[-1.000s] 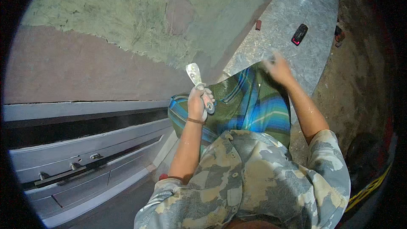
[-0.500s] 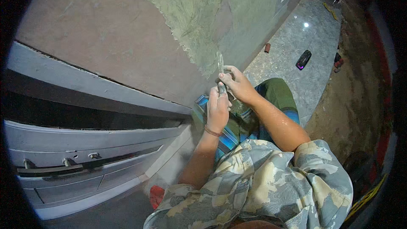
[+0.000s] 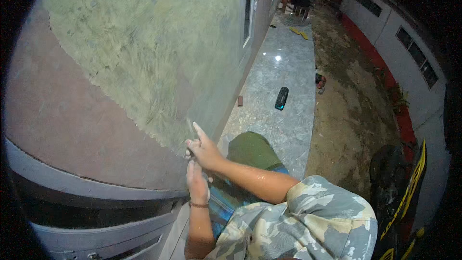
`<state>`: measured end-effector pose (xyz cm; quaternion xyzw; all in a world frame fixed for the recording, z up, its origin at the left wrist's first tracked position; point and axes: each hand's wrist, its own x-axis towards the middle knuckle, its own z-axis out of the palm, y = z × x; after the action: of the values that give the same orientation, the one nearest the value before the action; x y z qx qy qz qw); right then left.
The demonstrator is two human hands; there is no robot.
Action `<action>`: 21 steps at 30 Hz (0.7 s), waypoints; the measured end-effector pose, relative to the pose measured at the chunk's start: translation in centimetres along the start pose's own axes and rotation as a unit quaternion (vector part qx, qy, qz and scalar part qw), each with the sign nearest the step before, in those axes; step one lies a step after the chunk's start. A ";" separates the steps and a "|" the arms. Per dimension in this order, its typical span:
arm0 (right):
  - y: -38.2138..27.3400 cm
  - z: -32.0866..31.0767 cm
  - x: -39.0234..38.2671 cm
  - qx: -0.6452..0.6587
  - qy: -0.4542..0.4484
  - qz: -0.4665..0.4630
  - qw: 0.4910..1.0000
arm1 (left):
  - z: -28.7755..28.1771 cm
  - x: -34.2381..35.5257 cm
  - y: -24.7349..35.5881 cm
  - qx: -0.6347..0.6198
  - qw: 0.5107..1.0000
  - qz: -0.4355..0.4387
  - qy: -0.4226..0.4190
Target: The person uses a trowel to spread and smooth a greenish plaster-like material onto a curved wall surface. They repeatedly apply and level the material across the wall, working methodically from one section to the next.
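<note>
Two grips, both too blurred to call: left hand (image 3: pixel 198 185) just below right hand (image 3: pixel 204 152), whose index finger extends. Putty knife blade (image 3: pixel 189 126), smeared, beside that finger, near plastered wall (image 3: pixel 139 43). Black device (image 3: pixel 282 98) right of wall.

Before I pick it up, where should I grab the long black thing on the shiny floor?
Probably around the middle of the black device, coming from above and gripping across its narrow width: it looks longer than wide and lies on the floor with its top uncovered.
</note>
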<state>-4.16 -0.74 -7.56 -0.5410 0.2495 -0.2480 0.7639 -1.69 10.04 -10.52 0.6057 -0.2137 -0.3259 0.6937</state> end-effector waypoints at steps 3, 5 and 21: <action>0.4 0.3 0.0 -0.006 -0.005 -0.022 1.000 | 0.0 -0.8 0.1 -0.094 0.991 -0.090 0.030; 0.4 0.7 0.6 0.020 -0.019 -0.042 0.999 | 0.1 -0.6 0.2 -0.057 0.992 -0.089 0.073; 0.4 2.9 3.4 0.045 0.019 -0.030 0.998 | 0.2 3.8 -1.3 -0.045 0.978 0.070 0.190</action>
<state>0.35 -0.77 -7.45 -0.5087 0.2365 -0.2921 0.7745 0.53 7.13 -12.11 0.6080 -0.1049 -0.1651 0.7695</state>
